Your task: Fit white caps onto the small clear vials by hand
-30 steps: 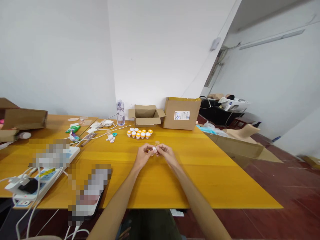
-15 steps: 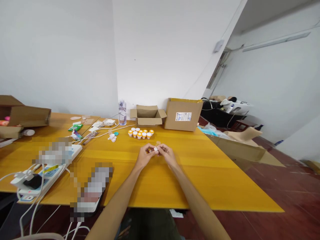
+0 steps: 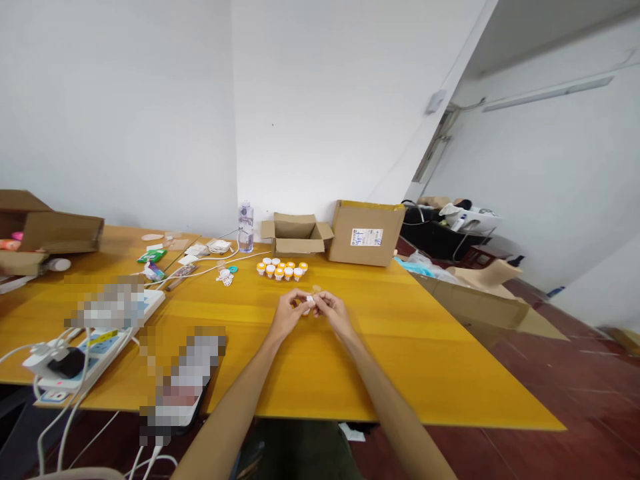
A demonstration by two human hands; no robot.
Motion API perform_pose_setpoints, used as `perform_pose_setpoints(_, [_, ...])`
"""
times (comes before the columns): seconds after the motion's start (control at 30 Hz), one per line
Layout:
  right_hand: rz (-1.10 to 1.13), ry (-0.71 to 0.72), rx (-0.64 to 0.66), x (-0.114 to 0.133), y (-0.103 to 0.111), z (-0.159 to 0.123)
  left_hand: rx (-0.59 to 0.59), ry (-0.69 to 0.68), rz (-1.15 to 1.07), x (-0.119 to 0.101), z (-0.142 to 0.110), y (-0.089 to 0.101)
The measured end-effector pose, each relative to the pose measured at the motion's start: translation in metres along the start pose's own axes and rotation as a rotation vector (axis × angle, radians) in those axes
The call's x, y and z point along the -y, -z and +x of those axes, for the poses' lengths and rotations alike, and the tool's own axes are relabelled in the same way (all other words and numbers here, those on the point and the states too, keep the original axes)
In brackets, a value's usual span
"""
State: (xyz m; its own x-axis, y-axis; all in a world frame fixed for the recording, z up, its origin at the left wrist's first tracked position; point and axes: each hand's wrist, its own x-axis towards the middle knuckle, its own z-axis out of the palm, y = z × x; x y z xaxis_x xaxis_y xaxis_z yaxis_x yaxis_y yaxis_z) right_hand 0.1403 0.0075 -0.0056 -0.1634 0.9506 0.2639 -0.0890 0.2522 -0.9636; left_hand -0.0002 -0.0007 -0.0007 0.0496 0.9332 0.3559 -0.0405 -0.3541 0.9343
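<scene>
My left hand (image 3: 289,313) and my right hand (image 3: 333,312) meet over the middle of the table. Between their fingertips they pinch a small white piece (image 3: 310,301), too small and partly covered to name more exactly. A thin tan or clear bit (image 3: 317,289) shows just beyond the right fingertips; I cannot tell whether it is held. Farther back, several small white bottles with orange and white tops (image 3: 281,269) stand in a tight group. To their left lie small white perforated parts (image 3: 226,277) and a teal ring (image 3: 233,269).
Behind the bottles are an open cardboard box (image 3: 297,244), a closed carton (image 3: 367,233) and a water bottle (image 3: 245,228). On the left are a power strip (image 3: 120,333) with cables, a blurred phone (image 3: 193,380) and another open box (image 3: 63,230). The table's edge (image 3: 480,340) slants along the right.
My hands stay together in nearly the same place. The white piece has turned a little between the fingertips, and more white shows beneath it. The view has shifted slightly.
</scene>
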Motion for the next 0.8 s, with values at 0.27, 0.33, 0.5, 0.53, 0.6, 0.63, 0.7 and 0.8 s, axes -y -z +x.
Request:
perform_pose_setpoints(0.27, [-0.019,0.006,-0.002,-0.0018,-0.0025,0.0011,-0.007,0.013,-0.020,0.0012,0.0005,0.0010])
perform_pose_setpoints(0.33, [-0.012,-0.012,0.000,-0.0031,-0.0031,0.0019,-0.010,0.007,-0.014,0.0012,0.0001,0.0018])
perform_pose_setpoints(0.5, [-0.005,-0.034,0.017,-0.0035,-0.0042,0.0021,-0.026,0.001,0.012,0.0020,0.0006,0.0032])
perform_pose_setpoints(0.53, [-0.004,-0.037,0.021,-0.0031,-0.0044,0.0019,-0.032,0.003,0.014,0.0023,0.0009,0.0034])
perform_pose_setpoints(0.6, [-0.001,-0.047,0.024,-0.0024,-0.0048,0.0014,-0.043,0.008,0.013,0.0028,0.0016,0.0036])
perform_pose_setpoints(0.63, [0.000,-0.051,0.023,-0.0021,-0.0050,0.0012,-0.046,0.009,0.010,0.0032,0.0019,0.0037])
perform_pose_setpoints(0.7, [-0.001,-0.056,0.024,-0.0019,-0.0051,0.0010,-0.045,0.009,-0.002,0.0041,0.0024,0.0038])
perform_pose_setpoints(0.8, [-0.008,-0.047,0.030,-0.0021,-0.0044,0.0005,-0.034,0.019,-0.043,0.0061,0.0030,0.0035])
